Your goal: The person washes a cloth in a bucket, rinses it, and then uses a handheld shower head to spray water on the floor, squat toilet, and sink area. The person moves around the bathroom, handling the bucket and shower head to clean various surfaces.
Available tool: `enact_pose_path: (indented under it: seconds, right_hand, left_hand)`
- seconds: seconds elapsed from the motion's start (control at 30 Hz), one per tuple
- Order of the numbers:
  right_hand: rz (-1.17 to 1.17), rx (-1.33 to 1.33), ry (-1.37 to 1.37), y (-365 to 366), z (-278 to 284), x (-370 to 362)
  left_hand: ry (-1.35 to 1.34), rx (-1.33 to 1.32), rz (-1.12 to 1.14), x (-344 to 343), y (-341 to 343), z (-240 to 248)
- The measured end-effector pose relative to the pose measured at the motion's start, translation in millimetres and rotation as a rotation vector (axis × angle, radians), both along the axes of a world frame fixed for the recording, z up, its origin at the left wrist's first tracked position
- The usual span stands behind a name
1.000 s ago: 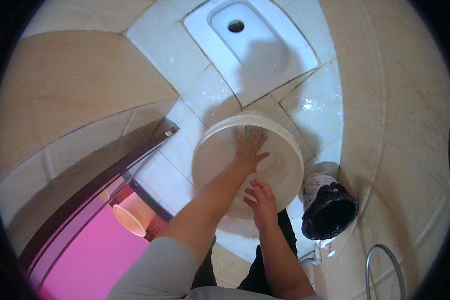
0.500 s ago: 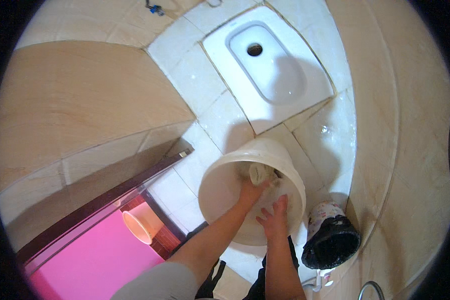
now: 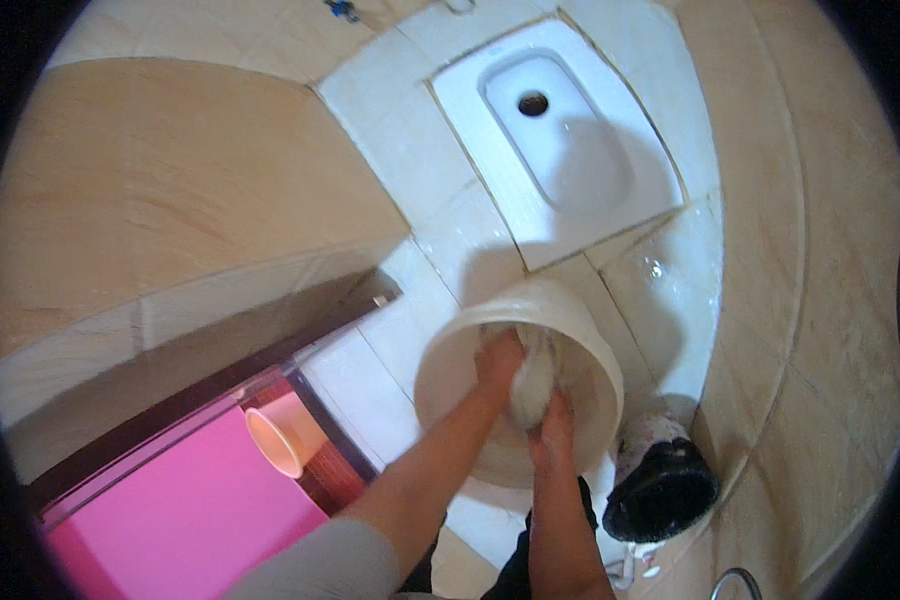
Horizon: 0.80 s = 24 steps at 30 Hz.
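Inside a large cream bucket [image 3: 519,481], both my hands are on a long off-white thing [image 3: 532,388] with a rounded end, shoe-like in shape; its exact kind is not clear. My left hand [image 3: 500,358] grips its far part, deep in the bucket, with the fingers partly hidden. Nearer to me, my right hand [image 3: 555,425] is closed on its lower end. The bucket seems tilted, its mouth facing me. The bottom of the bucket is hard to see behind my hands.
A white squat toilet [image 3: 590,215] is set in the tiled floor beyond the bucket. To the right stands a bin with a black liner [image 3: 662,495]. An orange bucket [image 3: 280,440] sits on red flooring past the dark door frame [image 3: 210,390], beside a pink surface [image 3: 180,510].
My right hand has gone from spread fingers to gripping the off-white thing's lower end. The thing has come nearer to me and now points downward. The view has shifted slightly.
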State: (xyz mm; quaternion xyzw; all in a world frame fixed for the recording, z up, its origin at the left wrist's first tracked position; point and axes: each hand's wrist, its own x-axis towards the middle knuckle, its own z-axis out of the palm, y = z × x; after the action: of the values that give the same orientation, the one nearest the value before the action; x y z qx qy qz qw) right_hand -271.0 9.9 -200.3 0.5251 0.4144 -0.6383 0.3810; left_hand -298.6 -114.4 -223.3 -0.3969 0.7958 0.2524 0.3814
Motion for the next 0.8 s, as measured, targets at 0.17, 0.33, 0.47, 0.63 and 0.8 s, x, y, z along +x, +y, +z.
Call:
enact_pose_path:
  seconds: [0.17,0.33,0.47,0.63,0.8]
  right_hand:
    - [0.144,0.029,0.111,11,14,-14]
    - [0.117,0.117,0.159,21,1,-24]
    - [0.190,0.065,0.074,14,1,-23]
    - [0.226,0.001,0.022,13,9,-15]
    - [0.157,-0.008,-0.125,9,4,-20]
  left_hand:
    - [0.154,0.008,0.343,72,-38,-108]
    - [0.333,-0.087,0.001,27,3,-104]
    - [0.479,-0.070,-0.366,37,35,-131]
    - [0.399,0.013,0.206,66,-9,-171]
    - [0.461,0.253,0.599,68,24,-79]
